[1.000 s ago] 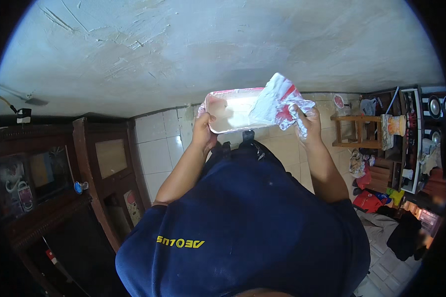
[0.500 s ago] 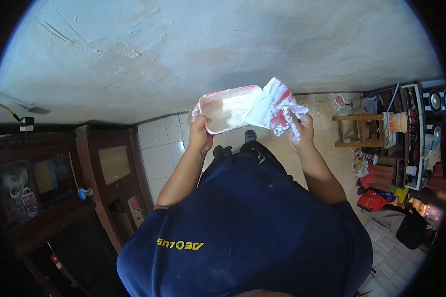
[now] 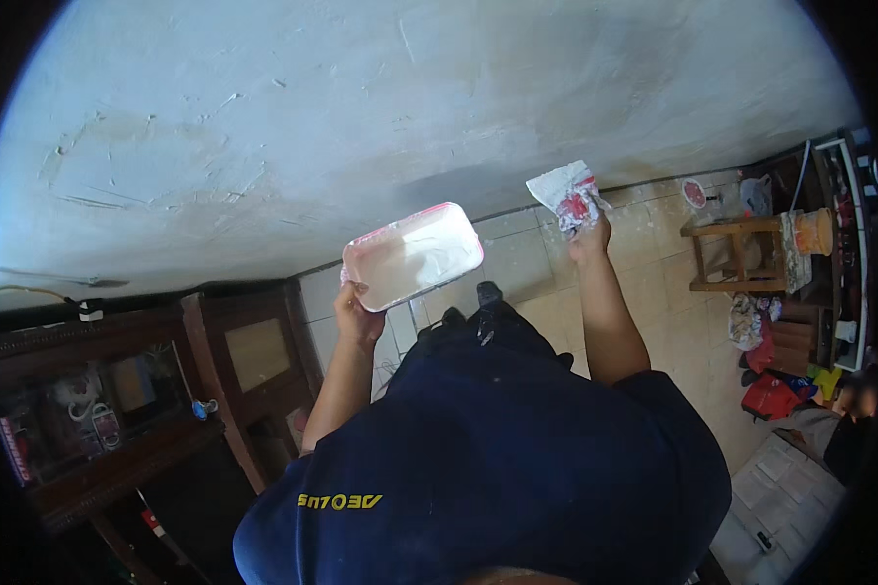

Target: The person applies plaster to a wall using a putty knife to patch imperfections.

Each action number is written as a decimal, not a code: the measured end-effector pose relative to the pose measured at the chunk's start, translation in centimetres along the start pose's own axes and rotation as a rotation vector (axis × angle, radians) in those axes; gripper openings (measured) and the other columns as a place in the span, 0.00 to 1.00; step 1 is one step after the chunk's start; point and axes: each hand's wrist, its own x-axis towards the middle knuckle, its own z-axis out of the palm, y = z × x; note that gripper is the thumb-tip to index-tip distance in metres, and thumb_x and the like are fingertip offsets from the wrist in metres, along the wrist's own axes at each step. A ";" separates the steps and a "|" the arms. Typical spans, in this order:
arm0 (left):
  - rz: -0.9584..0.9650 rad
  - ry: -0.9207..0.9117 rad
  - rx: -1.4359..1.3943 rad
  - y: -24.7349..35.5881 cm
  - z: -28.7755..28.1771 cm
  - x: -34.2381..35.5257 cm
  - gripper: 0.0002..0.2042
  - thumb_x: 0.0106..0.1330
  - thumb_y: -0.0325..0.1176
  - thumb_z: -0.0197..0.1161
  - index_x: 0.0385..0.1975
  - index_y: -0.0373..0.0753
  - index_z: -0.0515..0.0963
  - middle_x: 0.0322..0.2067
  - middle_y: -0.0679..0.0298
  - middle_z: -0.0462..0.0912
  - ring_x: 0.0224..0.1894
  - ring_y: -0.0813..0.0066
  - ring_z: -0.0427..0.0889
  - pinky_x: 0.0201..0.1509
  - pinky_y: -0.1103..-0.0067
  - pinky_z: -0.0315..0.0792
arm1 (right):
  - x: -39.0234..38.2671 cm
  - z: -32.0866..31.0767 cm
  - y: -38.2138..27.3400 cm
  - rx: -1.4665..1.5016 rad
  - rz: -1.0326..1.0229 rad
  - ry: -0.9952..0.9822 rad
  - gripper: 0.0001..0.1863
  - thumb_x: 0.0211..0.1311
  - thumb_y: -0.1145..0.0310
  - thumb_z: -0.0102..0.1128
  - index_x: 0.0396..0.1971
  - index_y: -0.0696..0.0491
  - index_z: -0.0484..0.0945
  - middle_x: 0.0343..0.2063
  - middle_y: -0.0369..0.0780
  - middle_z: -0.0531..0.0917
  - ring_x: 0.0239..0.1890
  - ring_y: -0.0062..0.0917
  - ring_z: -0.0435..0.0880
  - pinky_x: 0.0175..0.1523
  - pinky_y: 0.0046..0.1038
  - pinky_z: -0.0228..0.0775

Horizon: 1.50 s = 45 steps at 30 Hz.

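My left hand (image 3: 358,314) grips the near left corner of a shallow rectangular tub (image 3: 376,279) with a pinkish-red rim. White paste (image 3: 439,249) lies inside it, mostly toward the right end. My right hand (image 3: 590,240) is closed round a putty scraper (image 3: 559,185) caked in white, with red showing through near the grip. The scraper's broad edge points up and left, close to the wall and apart from the tub. Ahead of both hands stands a pale wall (image 3: 361,107) with patchy smears and raised ridges.
Dark wooden cabinets (image 3: 226,336) with glass panes stand on the left. At right are a wooden stool (image 3: 737,253), an orange bucket (image 3: 812,232) and a shelf rack (image 3: 854,283). A red bag (image 3: 771,395) lies on the tiled floor (image 3: 644,258).
The scraper has moved from beside the tub's right end away to the right. The tub has shifted left and down and tilted. My view has turned slightly.
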 end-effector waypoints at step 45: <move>-0.070 0.011 0.148 1.9 2.3 0.6 0.31 0.46 0.38 0.50 0.55 0.38 0.66 0.48 0.58 0.73 0.51 0.64 0.72 0.56 0.68 0.66 | 17.2 -5.9 7.9 -0.320 -0.204 -0.211 0.15 0.57 0.70 0.61 0.43 0.60 0.77 0.38 0.38 0.82 0.38 0.19 0.79 0.44 0.21 0.69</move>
